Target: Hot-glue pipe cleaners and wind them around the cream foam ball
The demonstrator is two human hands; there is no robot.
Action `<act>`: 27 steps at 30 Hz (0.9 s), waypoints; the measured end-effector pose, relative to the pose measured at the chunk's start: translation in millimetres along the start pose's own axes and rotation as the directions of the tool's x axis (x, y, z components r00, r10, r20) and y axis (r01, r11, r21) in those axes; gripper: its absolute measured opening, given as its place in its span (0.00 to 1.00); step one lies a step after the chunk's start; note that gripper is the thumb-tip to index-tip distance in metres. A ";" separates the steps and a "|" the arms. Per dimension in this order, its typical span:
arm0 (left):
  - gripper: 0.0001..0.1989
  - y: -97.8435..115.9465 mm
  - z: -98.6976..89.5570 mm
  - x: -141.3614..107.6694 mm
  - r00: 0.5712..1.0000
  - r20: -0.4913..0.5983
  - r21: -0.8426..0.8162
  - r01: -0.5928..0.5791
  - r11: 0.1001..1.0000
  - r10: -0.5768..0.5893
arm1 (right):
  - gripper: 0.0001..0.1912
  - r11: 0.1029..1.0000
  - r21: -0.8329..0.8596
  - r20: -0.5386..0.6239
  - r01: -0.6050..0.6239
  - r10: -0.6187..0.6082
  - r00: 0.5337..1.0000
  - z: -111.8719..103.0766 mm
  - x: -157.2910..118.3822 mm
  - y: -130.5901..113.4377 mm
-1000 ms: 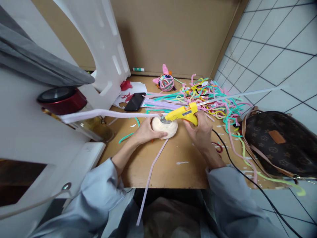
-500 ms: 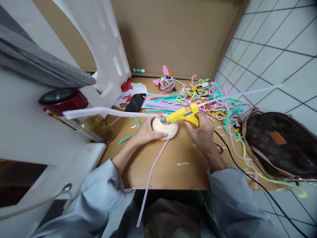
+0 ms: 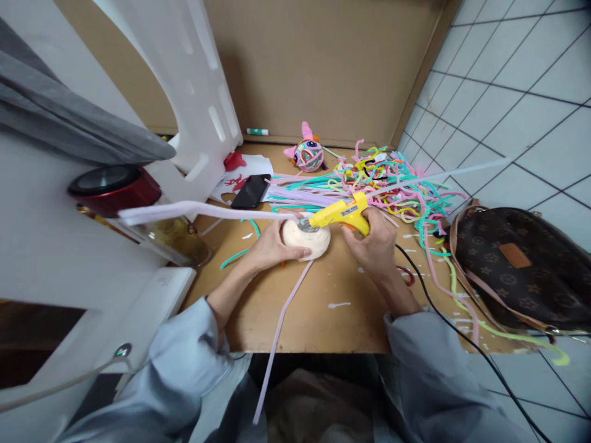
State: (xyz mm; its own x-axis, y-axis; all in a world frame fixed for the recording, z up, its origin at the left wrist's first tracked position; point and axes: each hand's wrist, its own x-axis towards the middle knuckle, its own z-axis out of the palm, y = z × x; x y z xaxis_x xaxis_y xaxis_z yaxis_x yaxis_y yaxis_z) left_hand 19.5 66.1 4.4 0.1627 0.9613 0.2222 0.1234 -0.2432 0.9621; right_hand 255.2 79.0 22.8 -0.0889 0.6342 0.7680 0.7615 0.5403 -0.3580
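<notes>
My left hand (image 3: 272, 246) is wrapped round the left side of a cream-coloured round ball (image 3: 309, 243) with a grey patch on its top. A pale lilac pipe cleaner (image 3: 221, 211) runs from the top of the ball out to the left, and another lilac strip (image 3: 279, 332) hangs from its underside over the table edge. In my right hand (image 3: 376, 246) is a yellow glue gun (image 3: 344, 213), its nozzle pointing left against the grey patch. A long clear glue stick (image 3: 443, 175) sticks out of the gun's back.
Behind the ball lies a pile of coloured pipe cleaners (image 3: 392, 178), with a pink-eared ball figure (image 3: 308, 154) and a black phone (image 3: 250, 191) near it. A brown handbag (image 3: 521, 271) stands at the right, a jar (image 3: 180, 240) at the left. A black cord trails right.
The whole view has shifted slightly. Both hands keep their holds, and the gun's nozzle stays at the top of the ball.
</notes>
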 end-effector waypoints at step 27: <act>0.42 -1.9 -4.2 1.9 0.999 -0.042 0.010 0.031 0.999 -0.031 | 0.19 0.943 -0.326 0.153 -0.063 0.118 0.981 -10.5 -0.9 28.5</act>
State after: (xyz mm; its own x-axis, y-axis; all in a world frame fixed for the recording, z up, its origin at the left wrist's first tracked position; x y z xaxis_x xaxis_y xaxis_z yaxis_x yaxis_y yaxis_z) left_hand 15.5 68.9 3.7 0.1175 0.9729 0.1990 0.1377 -0.2145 0.9670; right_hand 283.7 88.0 17.5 -0.0953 0.7708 0.6299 0.9333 0.2892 -0.2127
